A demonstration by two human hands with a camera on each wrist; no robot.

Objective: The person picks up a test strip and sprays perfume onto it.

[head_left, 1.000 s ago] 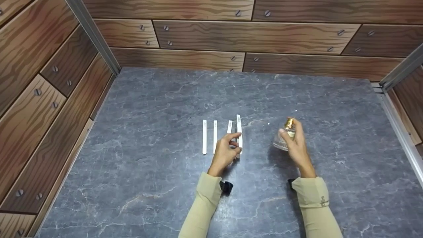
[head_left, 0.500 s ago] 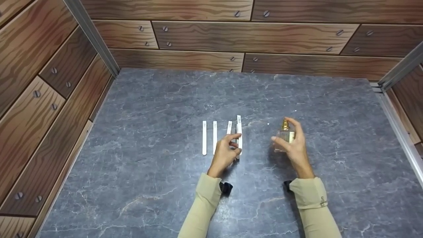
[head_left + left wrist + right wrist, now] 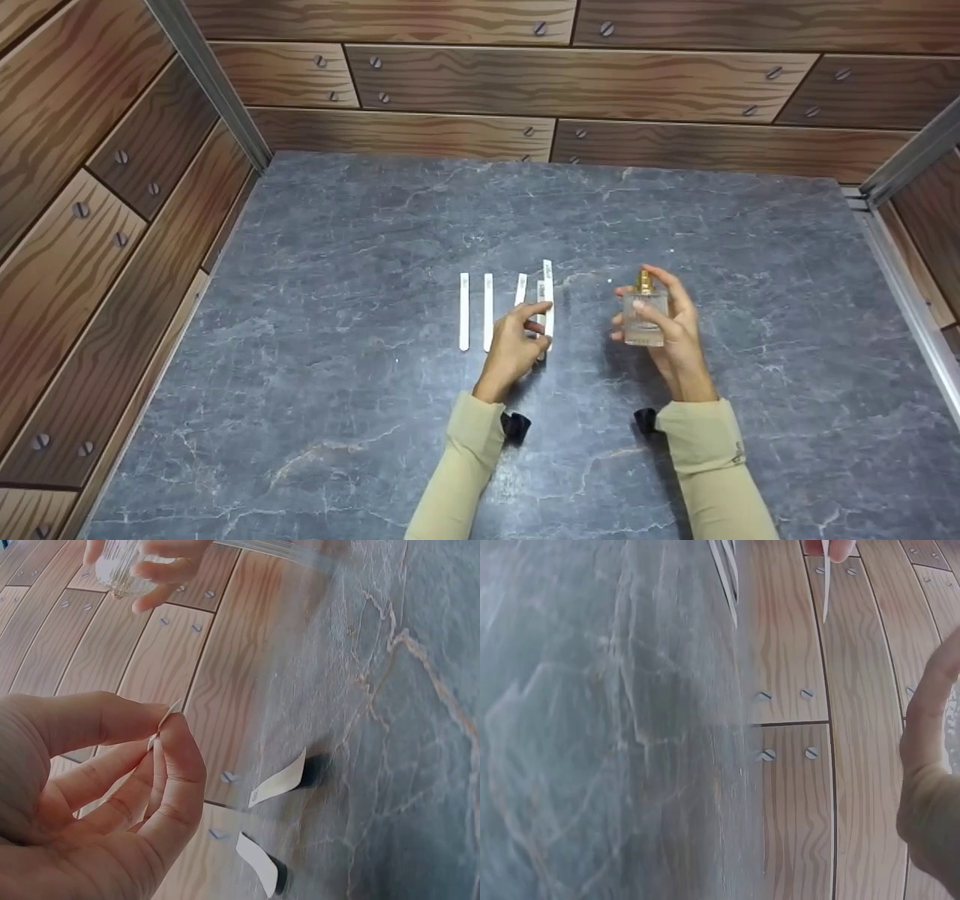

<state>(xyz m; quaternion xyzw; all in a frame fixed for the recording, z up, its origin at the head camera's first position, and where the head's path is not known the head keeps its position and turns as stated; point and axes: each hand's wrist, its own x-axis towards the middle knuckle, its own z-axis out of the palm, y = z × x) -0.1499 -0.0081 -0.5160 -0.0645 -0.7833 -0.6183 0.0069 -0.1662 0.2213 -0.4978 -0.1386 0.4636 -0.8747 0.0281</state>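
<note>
My left hand (image 3: 511, 349) pinches a white paper test strip (image 3: 548, 281) between thumb and fingers, held above the table. In the left wrist view the strip (image 3: 166, 718) shows nearly edge-on at the fingertips. A clear glass perfume bottle (image 3: 640, 335) stands upright in my right hand (image 3: 688, 345), off to the right of the strip. The index finger rests on its gold spray top (image 3: 644, 281), with the thumb across the front. More white strips (image 3: 464, 311) lie side by side on the table, some partly hidden behind my left hand.
The grey marbled tabletop (image 3: 337, 247) is bounded by wood-patterned walls (image 3: 577, 82) at the back and sides. Metal rails (image 3: 911, 300) run along the right edge. Two strips near my left hand (image 3: 281, 784) cast shadows.
The perfume bottle has turned in my right hand from a tilt to upright, its broad face now toward the head camera. The held strip has shifted slightly right.
</note>
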